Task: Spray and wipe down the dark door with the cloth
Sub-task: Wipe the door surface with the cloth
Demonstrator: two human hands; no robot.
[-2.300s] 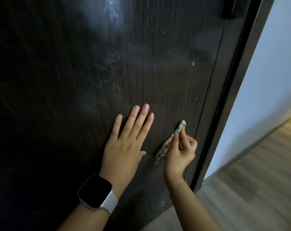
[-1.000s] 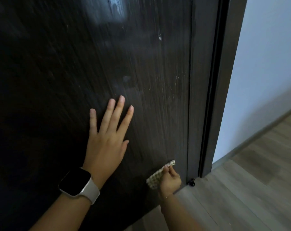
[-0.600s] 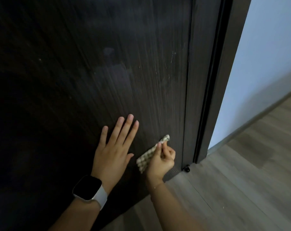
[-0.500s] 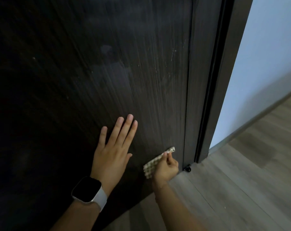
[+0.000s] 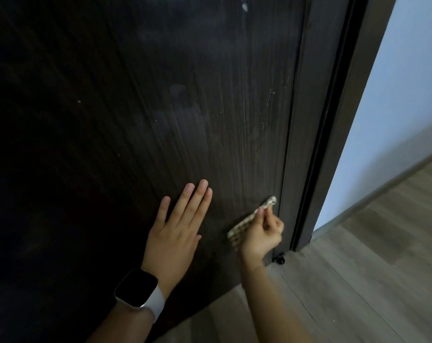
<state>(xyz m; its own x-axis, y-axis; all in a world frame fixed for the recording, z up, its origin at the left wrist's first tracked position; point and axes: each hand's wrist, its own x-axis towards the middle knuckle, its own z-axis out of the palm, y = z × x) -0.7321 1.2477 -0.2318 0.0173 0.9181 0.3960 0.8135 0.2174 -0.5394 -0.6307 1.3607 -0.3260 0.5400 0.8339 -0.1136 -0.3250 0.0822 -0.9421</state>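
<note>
We see one dark door (image 5: pixel 160 120), streaked with pale marks; its right edge meets the frame (image 5: pixel 333 120), with bare floor (image 5: pixel 358 280) to the right. The left hand (image 5: pixel 175 233) lies flat and open on the door. The right hand (image 5: pixel 262 233) pinches one folded checked cloth (image 5: pixel 244 225) against the lower right panel.

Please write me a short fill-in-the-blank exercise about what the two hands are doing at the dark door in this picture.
1. The checked cloth is pinched in the person's ____ hand.
2. The left hand lies flat on the dark door with its fingers ____.
3. A smartwatch is worn on the ____ wrist.
4. The cloth meets the door near its ____ right corner.

Missing words: right; straight; left; lower
</note>
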